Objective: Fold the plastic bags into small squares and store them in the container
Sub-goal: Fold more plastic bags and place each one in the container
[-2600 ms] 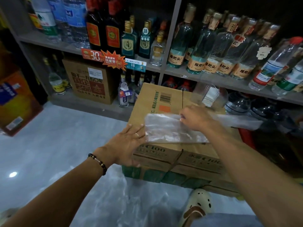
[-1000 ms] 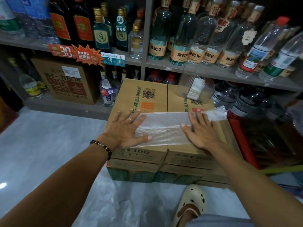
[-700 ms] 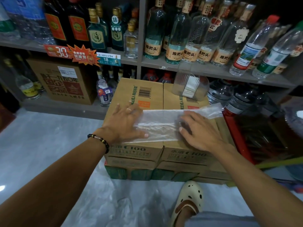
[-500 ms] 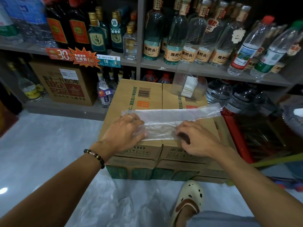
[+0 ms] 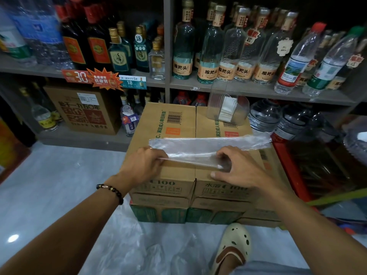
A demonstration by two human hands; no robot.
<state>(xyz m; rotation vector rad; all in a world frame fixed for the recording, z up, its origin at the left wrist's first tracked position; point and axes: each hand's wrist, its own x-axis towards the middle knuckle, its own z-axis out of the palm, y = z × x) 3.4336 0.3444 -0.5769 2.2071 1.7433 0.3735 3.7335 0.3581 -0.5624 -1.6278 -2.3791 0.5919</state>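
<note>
A clear plastic bag (image 5: 210, 144) lies as a long flat strip across the top of two cardboard boxes (image 5: 174, 124). My left hand (image 5: 141, 165) pinches the strip's near edge at its left end and lifts it off the box. My right hand (image 5: 238, 167) pinches the same near edge further right, with its other fingers spread on the cardboard. A clear plastic container (image 5: 228, 106) holding white folded squares stands at the back of the right box.
Shelves (image 5: 258, 90) full of glass and plastic bottles rise just behind the boxes. A brown carton (image 5: 83, 110) sits on the lower shelf at left. More clear plastic bags (image 5: 158, 255) lie on the grey floor near my sandalled foot (image 5: 232, 247). A red crate (image 5: 290, 165) stands at right.
Both hands went from pressing flat on the bag to pinching its near edge, which is now raised off the box and turned towards the far edge.
</note>
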